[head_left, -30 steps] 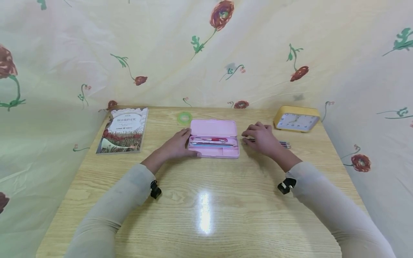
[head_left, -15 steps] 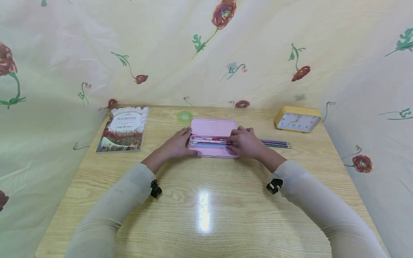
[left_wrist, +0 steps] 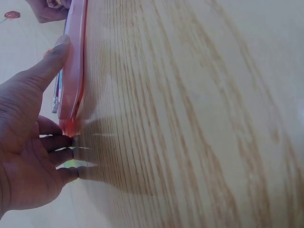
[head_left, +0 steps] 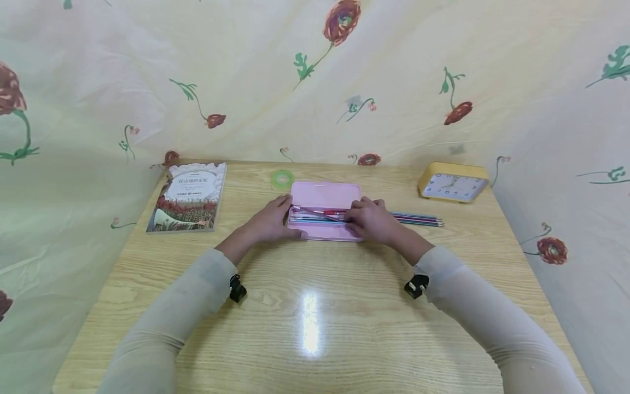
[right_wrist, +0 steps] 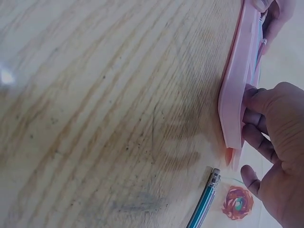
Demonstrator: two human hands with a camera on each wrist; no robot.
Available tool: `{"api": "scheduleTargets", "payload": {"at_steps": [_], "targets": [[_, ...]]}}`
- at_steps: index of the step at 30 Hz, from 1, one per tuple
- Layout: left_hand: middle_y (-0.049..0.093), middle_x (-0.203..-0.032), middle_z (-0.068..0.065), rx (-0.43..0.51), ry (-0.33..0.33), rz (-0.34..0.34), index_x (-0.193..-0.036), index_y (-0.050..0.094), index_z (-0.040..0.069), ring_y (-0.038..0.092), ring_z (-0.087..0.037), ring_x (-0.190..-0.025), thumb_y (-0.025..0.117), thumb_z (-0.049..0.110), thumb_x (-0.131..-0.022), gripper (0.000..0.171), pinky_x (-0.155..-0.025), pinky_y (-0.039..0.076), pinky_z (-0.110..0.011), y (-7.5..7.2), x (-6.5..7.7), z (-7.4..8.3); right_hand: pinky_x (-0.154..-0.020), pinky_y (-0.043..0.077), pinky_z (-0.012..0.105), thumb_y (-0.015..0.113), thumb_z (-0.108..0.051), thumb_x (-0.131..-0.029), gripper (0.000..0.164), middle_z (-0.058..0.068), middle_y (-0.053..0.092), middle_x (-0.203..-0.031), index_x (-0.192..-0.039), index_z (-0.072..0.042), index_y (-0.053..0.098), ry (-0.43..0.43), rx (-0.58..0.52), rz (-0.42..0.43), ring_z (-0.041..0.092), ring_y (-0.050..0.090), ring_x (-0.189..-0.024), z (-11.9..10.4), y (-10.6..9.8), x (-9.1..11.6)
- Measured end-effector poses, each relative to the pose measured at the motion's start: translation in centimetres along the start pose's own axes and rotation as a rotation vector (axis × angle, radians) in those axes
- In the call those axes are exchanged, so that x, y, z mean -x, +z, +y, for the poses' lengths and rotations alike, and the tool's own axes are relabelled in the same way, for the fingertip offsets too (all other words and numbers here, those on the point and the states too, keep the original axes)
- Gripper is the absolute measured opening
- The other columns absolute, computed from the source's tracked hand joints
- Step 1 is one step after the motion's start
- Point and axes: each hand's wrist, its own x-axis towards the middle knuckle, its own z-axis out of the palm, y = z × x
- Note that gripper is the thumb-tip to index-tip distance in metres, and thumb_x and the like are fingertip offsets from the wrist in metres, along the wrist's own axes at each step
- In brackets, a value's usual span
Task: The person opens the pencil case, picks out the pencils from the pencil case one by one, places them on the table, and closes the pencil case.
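An open pink pencil case (head_left: 326,192) lies at the middle of the table, its lid tipped back. Pens and pencils, one a red pen (head_left: 331,212), lie in its long compartment. My left hand (head_left: 268,221) holds the case's left end, the thumb (left_wrist: 58,54) along the front wall and the fingers round the end. At the right end, my right hand (head_left: 371,220) reaches into the case with bent fingers and pinches a dark pencil (head_left: 313,212), slanted across the others. The pencil's right end is hidden by the fingers. Several pencils (head_left: 418,219) lie on the table behind the right hand.
A yellow alarm clock (head_left: 454,183) stands at the back right. On the left lies a book (head_left: 188,200) with an illustrated cover. A roll of green tape (head_left: 283,179) sits behind the case. Flower-patterned cloth (head_left: 246,82) hangs along the table's back edge.
My right hand has moved left from the loose pencils to the case with a pencil, which now slants inside the compartment. The left hand has stayed on the case.
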Motion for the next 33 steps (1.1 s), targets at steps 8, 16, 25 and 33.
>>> {"api": "scheduleTargets", "payload": {"at_steps": [8, 16, 25, 33], "targets": [[0.008, -0.187, -0.017, -0.002, -0.002, -0.001, -0.177, 0.006, 0.003, 0.009, -0.039, -0.174, 0.080, 0.076, -0.088, 0.136, -0.141, 0.020, -0.054, 0.1, 0.0, -0.2, -0.090, 0.052, 0.060, 0.076, -0.026, -0.107, 0.020, 0.007, 0.077, -0.107, -0.118, -0.011, 0.084, 0.022, -0.009, 0.008, 0.028, 0.064, -0.100, -0.7, 0.3, -0.6], [0.009, -0.187, -0.016, 0.016, -0.002, 0.004, -0.177, 0.007, 0.004, 0.010, -0.038, -0.174, 0.081, 0.076, -0.088, 0.136, -0.141, 0.020, -0.053, 0.2, -0.1, -0.3, -0.088, 0.054, 0.058, 0.071, -0.038, -0.110, 0.031, 0.004, 0.073, -0.089, -0.095, -0.012, 0.079, 0.110, 0.085, 0.000, 0.026, 0.063, -0.087, -1.6, 0.5, -2.3], [0.010, -0.187, -0.015, 0.031, -0.003, 0.015, -0.178, 0.007, 0.005, 0.011, -0.039, -0.174, 0.083, 0.075, -0.086, 0.138, -0.140, 0.021, -0.055, 0.3, -0.4, -0.4, -0.088, 0.058, 0.056, 0.075, -0.031, -0.107, 0.022, 0.006, 0.075, -0.095, -0.101, -0.011, 0.081, 0.073, 0.125, 0.020, 0.027, 0.065, -0.088, -2.4, 0.5, -3.5], [0.011, -0.187, -0.017, 0.029, 0.012, 0.019, -0.177, 0.008, 0.002, 0.012, -0.039, -0.174, 0.083, 0.074, -0.087, 0.138, -0.140, 0.022, -0.055, 0.3, -0.3, -0.5, -0.085, 0.055, 0.048, 0.076, -0.021, -0.106, 0.017, 0.005, 0.076, -0.103, -0.116, -0.012, 0.086, 0.037, 0.136, -0.004, 0.026, 0.065, -0.095, -3.5, 0.4, -4.3]]}}
